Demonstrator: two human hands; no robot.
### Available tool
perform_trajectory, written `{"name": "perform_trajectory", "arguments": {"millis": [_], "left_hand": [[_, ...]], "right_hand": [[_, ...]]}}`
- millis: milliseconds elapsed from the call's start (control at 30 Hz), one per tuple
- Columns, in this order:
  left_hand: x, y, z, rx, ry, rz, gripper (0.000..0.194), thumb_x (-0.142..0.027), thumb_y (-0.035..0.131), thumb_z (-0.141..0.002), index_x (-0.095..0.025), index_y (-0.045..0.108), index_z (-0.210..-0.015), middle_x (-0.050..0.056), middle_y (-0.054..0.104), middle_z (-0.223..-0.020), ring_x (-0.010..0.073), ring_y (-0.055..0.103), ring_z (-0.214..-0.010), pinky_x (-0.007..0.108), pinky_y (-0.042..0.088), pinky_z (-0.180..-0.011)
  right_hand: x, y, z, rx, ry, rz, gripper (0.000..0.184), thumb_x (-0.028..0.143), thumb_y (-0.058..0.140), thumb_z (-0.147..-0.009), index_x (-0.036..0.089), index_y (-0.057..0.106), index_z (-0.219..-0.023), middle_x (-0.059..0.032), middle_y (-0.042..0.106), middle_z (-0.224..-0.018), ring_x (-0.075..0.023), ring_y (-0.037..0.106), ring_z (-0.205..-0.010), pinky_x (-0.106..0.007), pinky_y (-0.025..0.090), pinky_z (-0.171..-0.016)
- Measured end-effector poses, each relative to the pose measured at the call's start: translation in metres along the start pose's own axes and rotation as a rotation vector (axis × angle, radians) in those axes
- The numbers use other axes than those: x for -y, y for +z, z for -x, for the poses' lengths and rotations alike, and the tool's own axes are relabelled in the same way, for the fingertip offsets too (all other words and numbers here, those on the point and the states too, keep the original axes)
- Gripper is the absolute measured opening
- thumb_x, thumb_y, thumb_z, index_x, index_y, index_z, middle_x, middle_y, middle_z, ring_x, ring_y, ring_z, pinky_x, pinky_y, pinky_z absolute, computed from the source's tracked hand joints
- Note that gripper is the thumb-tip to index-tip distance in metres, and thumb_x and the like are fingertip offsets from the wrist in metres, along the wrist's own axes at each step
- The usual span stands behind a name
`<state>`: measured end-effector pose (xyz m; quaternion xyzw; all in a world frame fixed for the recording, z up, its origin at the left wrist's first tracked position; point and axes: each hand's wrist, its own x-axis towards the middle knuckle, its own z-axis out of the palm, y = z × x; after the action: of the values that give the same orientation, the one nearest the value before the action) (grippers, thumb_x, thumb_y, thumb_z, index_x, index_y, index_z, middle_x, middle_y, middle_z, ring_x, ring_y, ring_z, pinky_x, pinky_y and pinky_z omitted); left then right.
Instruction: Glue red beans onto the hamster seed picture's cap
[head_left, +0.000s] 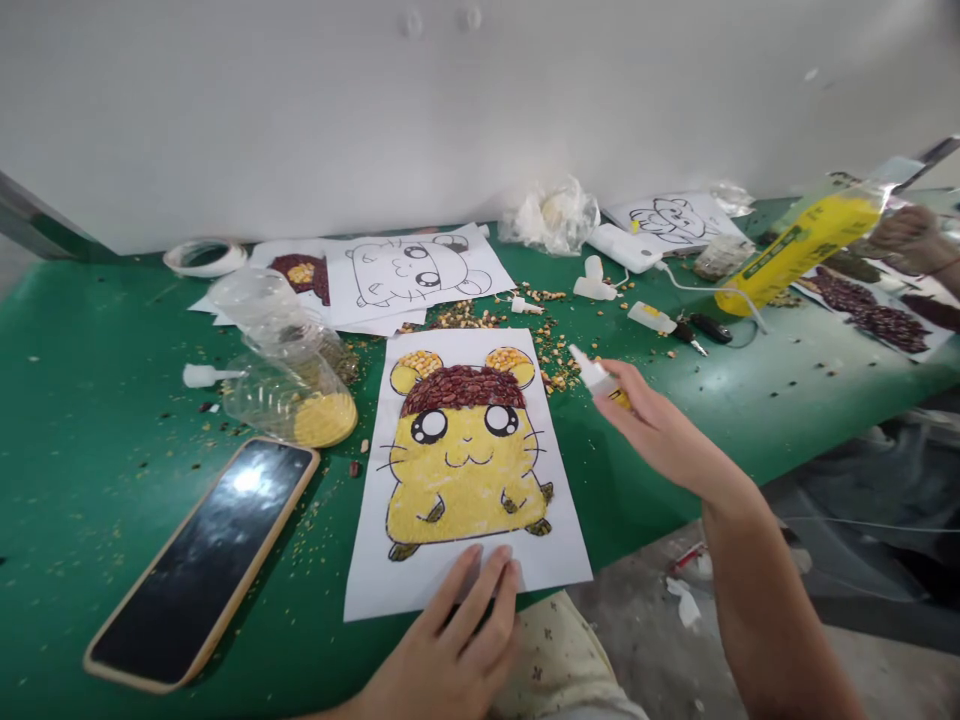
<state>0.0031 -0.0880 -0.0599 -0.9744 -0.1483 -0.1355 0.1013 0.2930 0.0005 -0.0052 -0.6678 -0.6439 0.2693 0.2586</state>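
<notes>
A sheet with a hamster picture (pixel 465 460), filled in with yellow grains and dark red beans, lies on the green table (pixel 90 440) in front of me. My left hand (pixel 457 640) rests flat on the sheet's near edge, fingers stretched out. My right hand (pixel 652 425) is closed round a small white glue bottle (pixel 592 375), its nozzle pointing toward the picture's upper right corner, just off the paper.
A phone (pixel 202 560) lies at the near left. Clear plastic bottles (pixel 289 370) with yellow grain lie beside the sheet. Blank hamster outlines (pixel 412 270), loose grains, small glue bottles and a white cable sit farther back. Another person's hand (pixel 911 235) holds a yellow packet (pixel 799 245) at right.
</notes>
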Motion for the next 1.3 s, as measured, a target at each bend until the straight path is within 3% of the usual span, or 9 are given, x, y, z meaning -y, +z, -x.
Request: {"name": "perform_trajectory", "arguments": {"millis": [133, 300, 433, 600, 700, 800, 933, 1067, 1300], "left_hand": [[-0.008, -0.001, 0.001, -0.070, -0.096, 0.034, 0.031, -0.035, 0.050, -0.083, -0.016, 0.058, -0.106, 0.014, 0.060, -0.118, 0.0322, 0.047, -0.120, 0.052, 0.020, -0.108], [-0.003, -0.026, -0.013, 0.065, -0.207, 0.163, 0.030, -0.031, 0.048, -0.086, -0.018, 0.057, -0.111, 0.012, 0.060, -0.122, 0.0265, 0.051, -0.118, 0.040, 0.037, -0.099], [0.033, -0.055, -0.044, 0.180, -0.432, 0.477, 0.029, -0.021, 0.042, -0.088, -0.018, 0.058, -0.112, 0.007, 0.066, -0.110, 0.0217, 0.061, -0.098, 0.037, 0.048, -0.086], [0.104, -0.075, -0.097, 0.017, -0.681, 0.874, 0.042, -0.040, 0.045, -0.090, -0.022, 0.050, -0.127, 0.007, 0.055, -0.131, 0.0225, 0.053, -0.116, 0.037, 0.044, -0.095], [0.138, -0.069, -0.121, -0.033, -0.653, 1.177, 0.052, -0.041, 0.053, -0.086, -0.023, 0.044, -0.133, 0.009, 0.046, -0.139, 0.0225, 0.049, -0.121, 0.032, 0.044, -0.093], [0.151, -0.051, -0.133, 0.032, -0.464, 1.443, 0.037, -0.038, 0.053, -0.087, -0.022, 0.058, -0.119, 0.008, 0.062, -0.116, 0.0193, 0.060, -0.100, 0.030, 0.046, -0.082], [0.142, -0.021, -0.131, -0.125, -0.519, 1.479, 0.030, -0.038, 0.059, -0.083, -0.020, 0.064, -0.106, 0.004, 0.065, -0.088, 0.0143, 0.058, -0.076, 0.027, 0.044, -0.068], [0.126, -0.001, -0.123, -0.289, -0.535, 1.536, 0.029, -0.036, 0.059, -0.083, -0.019, 0.066, -0.105, 0.006, 0.064, -0.099, 0.0170, 0.057, -0.089, 0.031, 0.043, -0.080], [0.111, 0.008, -0.122, -0.393, -0.539, 1.601, 0.032, -0.036, 0.060, -0.082, -0.020, 0.065, -0.110, 0.006, 0.064, -0.105, 0.0205, 0.054, -0.100, 0.033, 0.040, -0.089]], "right_hand": [[0.000, 0.003, 0.020, -0.074, -0.014, -0.057, 0.040, 0.042, 0.063, -0.078, 0.026, 0.044, -0.109, 0.0018, 0.059, -0.079, -0.0141, 0.053, -0.062, -0.026, 0.042, -0.055], [-0.005, 0.009, 0.028, -0.286, -0.023, -0.321, 0.030, 0.037, 0.072, -0.070, 0.023, 0.056, -0.091, 0.0006, 0.057, -0.080, -0.0132, 0.052, -0.065, -0.025, 0.043, -0.055], [0.002, 0.015, 0.023, -0.192, -0.108, -0.571, 0.028, 0.032, 0.072, -0.072, 0.024, 0.060, -0.097, -0.0028, 0.062, -0.096, -0.0166, 0.058, -0.083, -0.028, 0.048, -0.069], [0.019, 0.021, 0.002, 0.050, -0.301, -0.776, 0.026, 0.029, 0.068, -0.077, 0.028, 0.059, -0.102, -0.0019, 0.063, -0.106, -0.0173, 0.058, -0.097, -0.030, 0.047, -0.083], [0.027, 0.025, -0.018, 0.178, -0.368, -0.809, 0.032, 0.032, 0.072, -0.073, 0.028, 0.062, -0.103, -0.0010, 0.064, -0.103, -0.0181, 0.059, -0.096, -0.033, 0.047, -0.087], [0.029, 0.028, -0.035, 0.239, -0.357, -0.828, 0.036, 0.039, 0.068, -0.075, 0.027, 0.061, -0.108, -0.0023, 0.065, -0.108, -0.0202, 0.059, -0.099, -0.037, 0.046, -0.089], [0.025, 0.035, -0.043, 0.296, -0.356, -0.801, 0.035, 0.042, 0.065, -0.077, 0.024, 0.061, -0.107, -0.0035, 0.065, -0.108, -0.0213, 0.059, -0.102, -0.039, 0.044, -0.093], [0.020, 0.046, -0.037, 0.281, -0.354, -0.801, 0.033, 0.043, 0.065, -0.076, 0.023, 0.062, -0.102, -0.0031, 0.066, -0.104, -0.0208, 0.059, -0.099, -0.038, 0.044, -0.092], [0.016, 0.053, -0.027, 0.195, -0.312, -0.846, 0.033, 0.043, 0.070, -0.072, 0.021, 0.065, -0.096, -0.0033, 0.068, -0.099, -0.0211, 0.061, -0.094, -0.038, 0.045, -0.089]]}}
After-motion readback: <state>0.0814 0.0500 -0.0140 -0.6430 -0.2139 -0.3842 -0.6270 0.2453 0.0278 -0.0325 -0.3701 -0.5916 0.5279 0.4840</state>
